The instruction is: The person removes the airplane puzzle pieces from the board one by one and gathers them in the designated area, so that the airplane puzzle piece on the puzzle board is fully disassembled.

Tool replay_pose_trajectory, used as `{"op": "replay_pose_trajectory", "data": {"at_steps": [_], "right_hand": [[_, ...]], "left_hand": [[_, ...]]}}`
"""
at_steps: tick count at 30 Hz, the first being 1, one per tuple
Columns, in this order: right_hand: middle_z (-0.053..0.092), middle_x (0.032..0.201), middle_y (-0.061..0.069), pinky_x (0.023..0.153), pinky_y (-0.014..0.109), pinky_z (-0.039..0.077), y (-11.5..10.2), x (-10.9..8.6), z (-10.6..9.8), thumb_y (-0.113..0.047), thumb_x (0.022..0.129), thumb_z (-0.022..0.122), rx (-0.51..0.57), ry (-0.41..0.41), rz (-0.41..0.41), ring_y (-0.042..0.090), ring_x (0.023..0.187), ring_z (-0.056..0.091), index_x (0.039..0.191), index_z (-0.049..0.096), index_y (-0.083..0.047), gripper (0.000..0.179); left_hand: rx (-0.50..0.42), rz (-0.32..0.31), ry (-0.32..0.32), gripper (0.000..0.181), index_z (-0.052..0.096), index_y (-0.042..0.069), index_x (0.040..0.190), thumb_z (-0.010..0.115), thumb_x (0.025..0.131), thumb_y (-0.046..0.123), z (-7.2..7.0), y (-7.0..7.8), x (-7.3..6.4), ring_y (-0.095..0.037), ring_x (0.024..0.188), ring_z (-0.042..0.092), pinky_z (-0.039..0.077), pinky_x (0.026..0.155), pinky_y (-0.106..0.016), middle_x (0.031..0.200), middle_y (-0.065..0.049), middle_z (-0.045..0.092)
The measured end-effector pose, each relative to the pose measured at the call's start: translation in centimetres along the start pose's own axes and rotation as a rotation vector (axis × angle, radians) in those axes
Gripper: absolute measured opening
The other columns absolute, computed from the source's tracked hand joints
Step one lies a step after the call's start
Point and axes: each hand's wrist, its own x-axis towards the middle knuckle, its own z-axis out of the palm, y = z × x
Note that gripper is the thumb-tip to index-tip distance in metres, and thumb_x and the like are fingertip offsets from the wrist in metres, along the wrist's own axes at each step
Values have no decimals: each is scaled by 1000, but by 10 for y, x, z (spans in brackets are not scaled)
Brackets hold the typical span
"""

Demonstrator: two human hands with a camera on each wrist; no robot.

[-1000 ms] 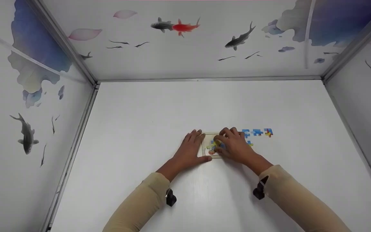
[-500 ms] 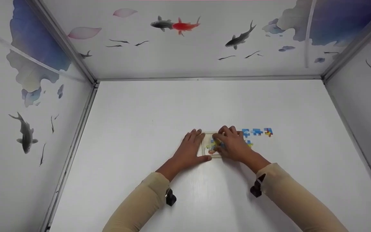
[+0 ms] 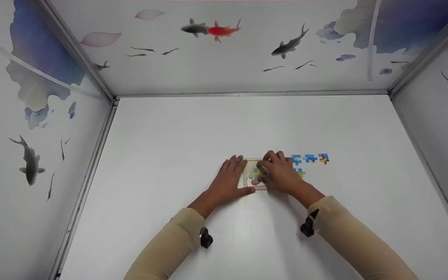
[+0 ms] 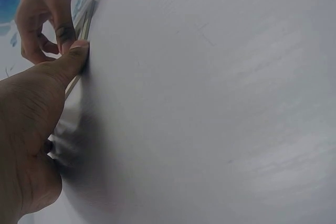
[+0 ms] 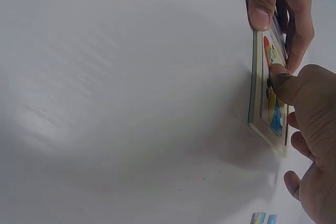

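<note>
A small pale-rimmed puzzle tray (image 3: pixel 256 159) lies on the white table, with colourful jigsaw pieces inside. My left hand (image 3: pixel 230 179) rests along its left side, fingers nearly straight and the thumb (image 4: pixel 73 59) pressing the near rim. Over the tray's middle and right, my right hand (image 3: pixel 284 173) has curled fingers and pinches a puzzle piece among those in the tray. Its thumb (image 5: pixel 283 83) bears down on the picture in the right wrist view, and the hand hides much of the puzzle. The piece's outline is mostly covered.
Right of the tray lie several loose blue puzzle pieces (image 3: pixel 309 158), the rightmost with red and yellow. Another loose piece (image 3: pixel 300 172) shows beside the right hand. White walls with painted fish (image 3: pixel 224 31) enclose the table's back and sides.
The right hand and forearm have shifted slightly left and away from the body, still over the tray. The left hand, tray and loose pieces keep their places.
</note>
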Motion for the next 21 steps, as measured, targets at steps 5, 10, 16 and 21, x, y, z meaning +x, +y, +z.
{"op": "replay_pose_trajectory", "data": {"at_steps": [5, 10, 16, 21], "right_hand": [[56, 121, 9, 92, 66, 45, -1, 0, 0, -25, 99, 86, -4, 6, 3, 30, 107, 47, 132, 74, -14, 36], [57, 116, 8, 92, 64, 45, -1, 0, 0, -26, 101, 84, 1, -1, 6, 29, 105, 47, 134, 72, -13, 38], [60, 118, 7, 91, 62, 46, -2, -1, 0, -28, 101, 83, -4, -10, 9, 30, 108, 50, 136, 70, -12, 40], [58, 123, 8, 91, 61, 44, -3, 0, 0, -27, 101, 84, 18, -13, 25, 31, 111, 50, 135, 71, -13, 39]], "left_hand": [[0, -9, 2, 102, 30, 8, 174, 69, 101, 68, 0, 1, 0, -33, 170, 14, 14, 137, -48, 182, -13, 24], [7, -6, 4, 101, 30, 8, 174, 68, 102, 67, 0, 1, 0, -33, 170, 14, 14, 137, -48, 182, -13, 24], [18, -6, -7, 102, 28, 8, 174, 67, 102, 68, -1, 1, 0, -33, 170, 13, 14, 137, -49, 182, -13, 22], [14, 2, -4, 101, 29, 7, 174, 67, 102, 67, -1, 1, 0, -34, 170, 14, 15, 137, -50, 182, -14, 23]]}}
